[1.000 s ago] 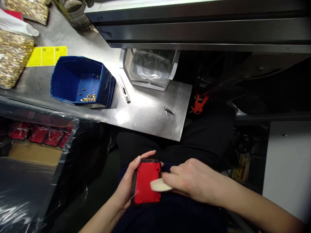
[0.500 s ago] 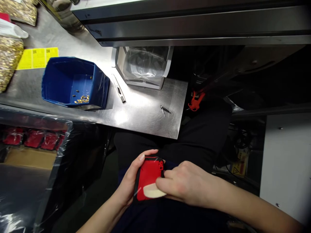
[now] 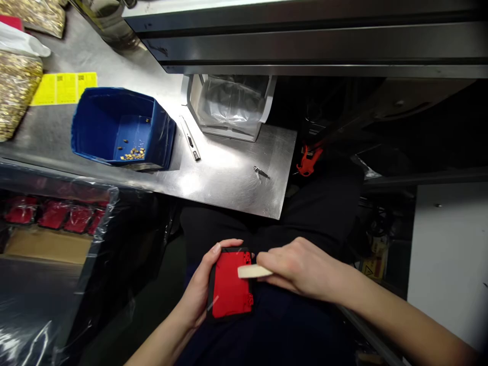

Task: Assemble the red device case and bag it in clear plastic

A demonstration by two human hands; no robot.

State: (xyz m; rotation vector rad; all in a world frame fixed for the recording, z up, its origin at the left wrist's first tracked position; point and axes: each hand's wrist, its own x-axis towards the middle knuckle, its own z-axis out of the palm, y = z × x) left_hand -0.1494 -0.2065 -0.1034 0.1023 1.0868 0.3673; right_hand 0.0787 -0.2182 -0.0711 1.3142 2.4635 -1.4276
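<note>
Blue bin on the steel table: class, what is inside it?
The blue bin holds a few small gold-coloured pieces scattered on its floor, mostly near the front wall. That wall hides the strip of floor nearest the person, so more pieces may lie there.

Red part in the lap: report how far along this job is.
Done: a row of red pieces sits in the plastic-covered box at left. In hand: the left hand holds the red part while the right hand presses a cream tool on its top edge. Left: cannot tell; no waiting pile is visible.
</note>
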